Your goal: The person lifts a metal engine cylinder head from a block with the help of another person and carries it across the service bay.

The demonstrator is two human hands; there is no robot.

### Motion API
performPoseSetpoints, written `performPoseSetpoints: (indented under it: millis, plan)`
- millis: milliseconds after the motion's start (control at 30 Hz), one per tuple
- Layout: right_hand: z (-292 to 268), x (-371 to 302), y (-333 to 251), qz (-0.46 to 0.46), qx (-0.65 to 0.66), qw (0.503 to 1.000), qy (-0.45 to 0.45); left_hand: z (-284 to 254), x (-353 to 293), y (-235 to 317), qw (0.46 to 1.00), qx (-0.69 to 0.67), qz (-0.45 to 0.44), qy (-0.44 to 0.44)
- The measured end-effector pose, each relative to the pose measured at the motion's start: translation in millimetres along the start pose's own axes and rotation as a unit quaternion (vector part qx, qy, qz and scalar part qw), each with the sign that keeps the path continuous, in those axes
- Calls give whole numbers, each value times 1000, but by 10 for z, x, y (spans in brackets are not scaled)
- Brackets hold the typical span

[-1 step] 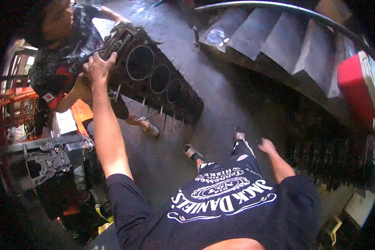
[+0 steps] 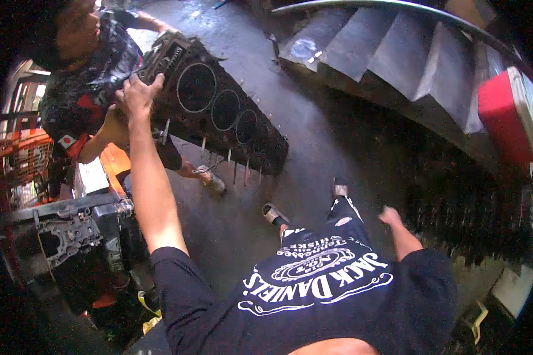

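Observation:
My left hand (image 2: 139, 94) grips the upper end of a large dark engine block (image 2: 219, 109), its fingers over the edge and thumb spread along the top. The block's row of round cylinder bores faces me, and several metal rods stick out along its lower side. A co-worker (image 2: 89, 83) stands on the far left side of it; one of that person's hands (image 2: 164, 28) is at the block's far end. Away from the block, my right hand (image 2: 388, 215) hangs beside my right leg. It is blurred, and how its fingers lie cannot be made out.
A curved flight of grey steps (image 2: 391, 50) rises at the far right, with a red box (image 2: 503, 121) on it. A grey metal casting (image 2: 68, 236) lies among machine parts at the left. Orange racking (image 2: 32, 157) stands behind the co-worker. Dark ribbed parts (image 2: 456, 219) lie at the right.
My right hand has swung slightly to the right and down. The co-worker's head has shifted a little left. My left hand keeps its place on the engine block.

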State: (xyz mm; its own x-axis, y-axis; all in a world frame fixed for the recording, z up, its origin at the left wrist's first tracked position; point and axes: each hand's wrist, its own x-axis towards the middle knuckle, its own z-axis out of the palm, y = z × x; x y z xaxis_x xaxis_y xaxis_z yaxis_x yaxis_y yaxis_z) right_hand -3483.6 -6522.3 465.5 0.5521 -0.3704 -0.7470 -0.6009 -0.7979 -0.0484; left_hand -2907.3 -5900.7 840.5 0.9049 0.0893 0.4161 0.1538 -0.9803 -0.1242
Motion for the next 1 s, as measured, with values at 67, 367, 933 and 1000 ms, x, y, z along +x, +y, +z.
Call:
performPoseSetpoints:
  millis: [67, 367, 933, 1000]
  plan:
    - [267, -334, 1130, 146, -38, 985, -81, -113, 61, 229, 999, 39, -7, -30]
    - [963, -375, 1546, 164, 340, 923, 77, -467, -965, 648, 975, 126, 11, 183]
    - [-62, -169, 494, 84, 359, 929, -28, -142, -1150, -348, 949, -119, 123, 264]
    - [-231, -171, 268, 65, 350, 934, -28, -214, -878, -362, 968, -76, 90, 223]
